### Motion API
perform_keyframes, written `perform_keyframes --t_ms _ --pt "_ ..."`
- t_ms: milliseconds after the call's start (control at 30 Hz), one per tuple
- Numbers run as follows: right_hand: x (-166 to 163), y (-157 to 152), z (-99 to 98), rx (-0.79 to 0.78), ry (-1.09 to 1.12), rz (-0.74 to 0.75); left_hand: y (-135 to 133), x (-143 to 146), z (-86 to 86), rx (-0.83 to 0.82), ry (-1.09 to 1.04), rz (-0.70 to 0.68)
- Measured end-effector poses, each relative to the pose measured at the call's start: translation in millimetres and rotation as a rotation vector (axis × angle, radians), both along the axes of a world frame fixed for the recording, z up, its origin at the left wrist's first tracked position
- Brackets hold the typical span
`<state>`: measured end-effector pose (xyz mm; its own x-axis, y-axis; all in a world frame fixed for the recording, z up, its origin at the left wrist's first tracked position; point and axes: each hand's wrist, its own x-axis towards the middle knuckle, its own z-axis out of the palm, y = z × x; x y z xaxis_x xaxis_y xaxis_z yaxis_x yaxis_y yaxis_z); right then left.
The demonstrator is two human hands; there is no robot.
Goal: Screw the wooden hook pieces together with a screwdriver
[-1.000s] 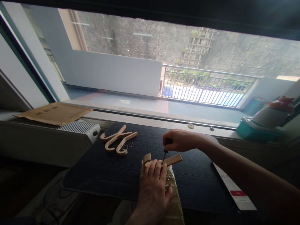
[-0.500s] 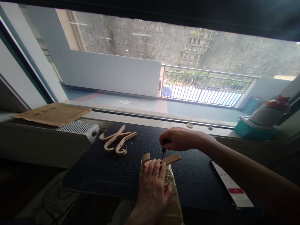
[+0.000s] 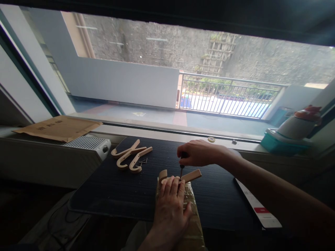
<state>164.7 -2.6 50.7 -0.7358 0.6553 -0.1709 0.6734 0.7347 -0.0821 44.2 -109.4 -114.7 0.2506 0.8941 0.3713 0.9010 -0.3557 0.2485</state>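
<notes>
A pale wooden hook point(image 3: 193, 175) lies across the far end of a box wrapped in brown tape point(image 3: 195, 218). My left hand point(image 3: 170, 205) is laid over the hook, its fingers holding it down against the box and hiding its middle. In my closed right hand point(image 3: 199, 152) is a screwdriver point(image 3: 181, 170) with a dark handle. It stands nearly upright, its tip at the hook beside my left fingertips; any screw there is hidden. Further left on the dark table, more wooden hooks point(image 3: 134, 162) lie in a loose group, next to several small screws point(image 3: 143, 162).
A phone point(image 3: 264, 209) rests on the dark table point(image 3: 117, 195) under my right forearm. Left of the table, a brown envelope point(image 3: 60, 128) lies on a white radiator point(image 3: 89, 143). A tape roll point(image 3: 211, 139) and a teal box point(image 3: 277, 142) sit along the windowsill.
My right hand and the screwdriver have shifted very slightly, with the fingers around the handle at a somewhat different angle. My left hand and the hook stay in place.
</notes>
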Motion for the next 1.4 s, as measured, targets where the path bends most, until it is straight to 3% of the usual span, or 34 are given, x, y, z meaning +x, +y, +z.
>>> perform_keyframes --t_ms 300,533,667,867,1200,1400 --pt "7.5 2.1 2.8 -0.106 0.087 0.049 0.7 -0.3 -1.2 0.037 0.005 -0.007" --pt "9.0 2.3 -8.6 -0.049 0.069 -0.089 0.0 -0.8 -0.8 0.041 0.01 -0.008" --pt "8.0 0.7 -3.5 -0.012 0.048 -0.033 0.0 -0.6 -1.0 0.035 0.012 -0.002" --pt "7.5 -0.8 6.6 -0.083 0.068 0.079 0.3 -0.5 -1.2 0.025 0.03 -0.008" --pt "8.8 3.7 -7.7 -0.004 0.076 -0.078 0.7 0.4 0.1 -0.007 0.013 -0.005" --pt "3.0 -1.3 5.6 0.033 0.053 -0.016 0.4 0.0 -2.1 0.043 0.02 -0.004"
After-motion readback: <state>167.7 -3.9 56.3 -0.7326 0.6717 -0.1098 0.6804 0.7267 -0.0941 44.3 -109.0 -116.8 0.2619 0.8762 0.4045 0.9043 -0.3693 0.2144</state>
